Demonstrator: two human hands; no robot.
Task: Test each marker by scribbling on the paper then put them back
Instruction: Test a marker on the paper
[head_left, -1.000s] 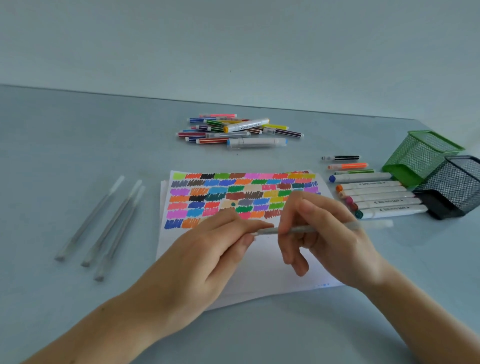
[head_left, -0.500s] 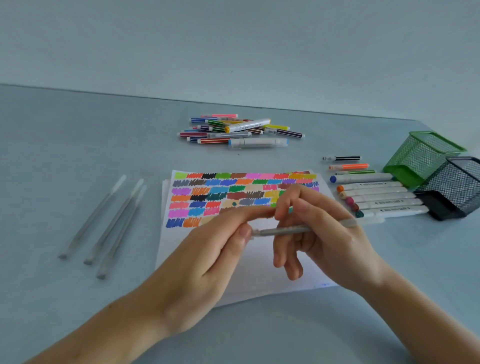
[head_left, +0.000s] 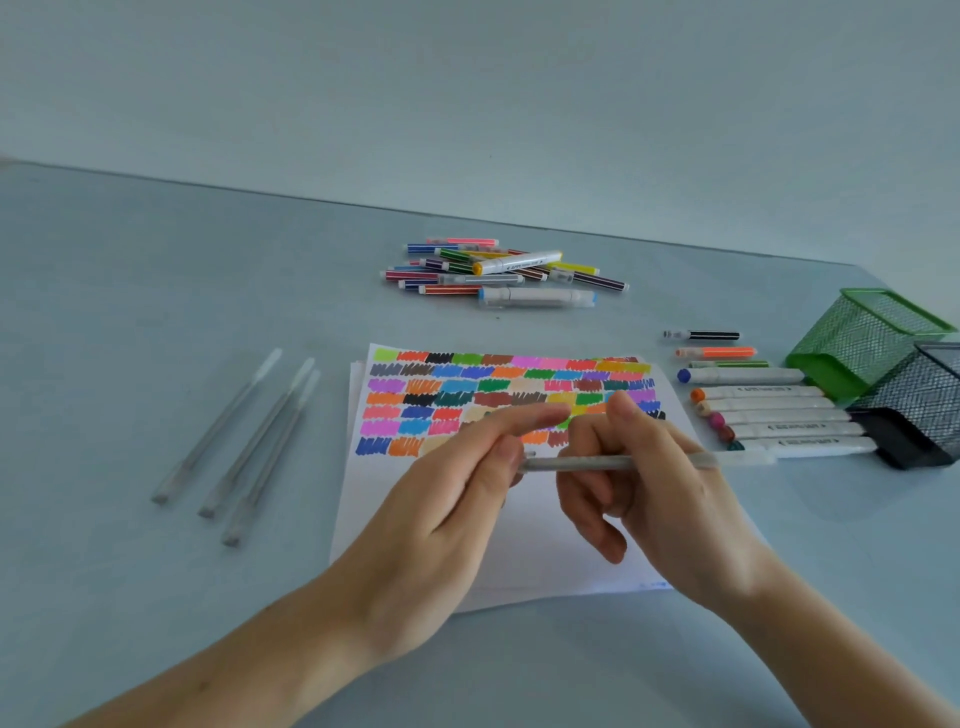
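Observation:
My right hand (head_left: 654, 467) grips a grey translucent pen (head_left: 587, 463), which lies level above the paper (head_left: 535, 525). The pen's capped end sticks out to the right past my knuckles. My left hand (head_left: 447, 499) is at the pen's left end, thumb tip touching it. Its index finger stretches out straight above the pen. The upper half of the paper is filled with rows of coloured scribbles (head_left: 467, 389); the lower half is blank.
Three more grey pens (head_left: 239, 441) lie left of the paper. A pile of thin coloured markers (head_left: 498, 270) sits behind it. White markers in a row (head_left: 769, 415) lie to the right, beside a green mesh holder (head_left: 862, 338) and a black one (head_left: 924, 410).
My left index finger has lifted off the pen's left end and stretched out; only the thumb stays at the tip. My right hand has shifted the pen slightly to the left.

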